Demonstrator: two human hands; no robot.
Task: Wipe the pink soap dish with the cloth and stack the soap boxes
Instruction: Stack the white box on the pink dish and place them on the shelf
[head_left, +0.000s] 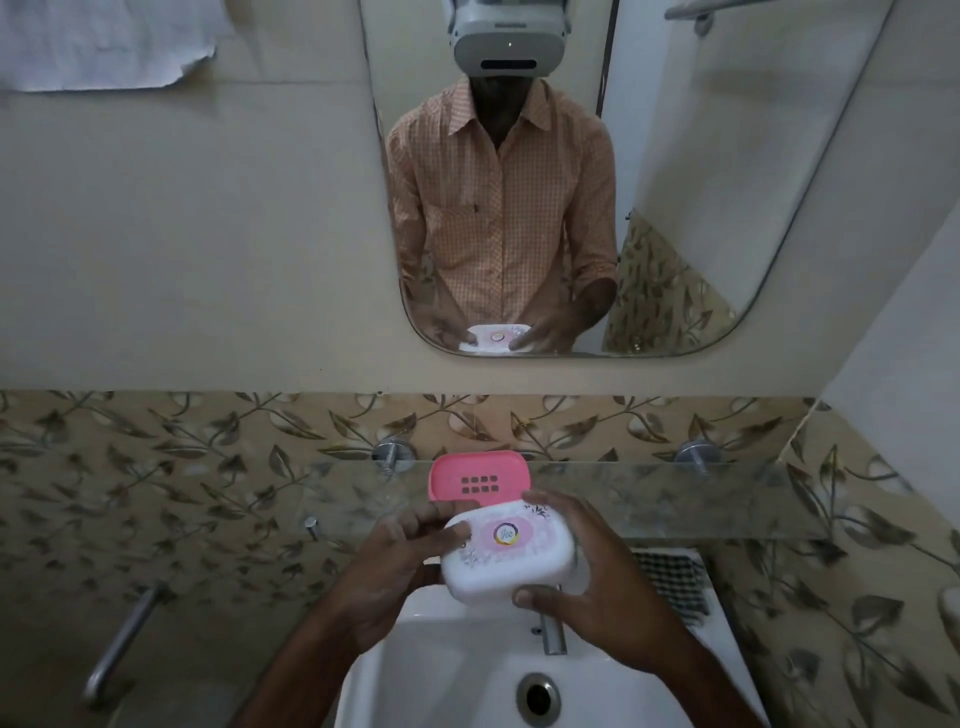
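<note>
Head cam shows both hands, left hand (395, 564) and right hand (587, 566), clamped on the white soap box (506, 564), long axis running left-right, hovering just in front of the pink soap dish (478, 475) on the glass shelf (675, 499).

Dim bathroom: leaf-patterned tiles (156, 467), wall mirror (675, 182), white sink (441, 675), perhaps a glass shelf (675, 499).
</note>
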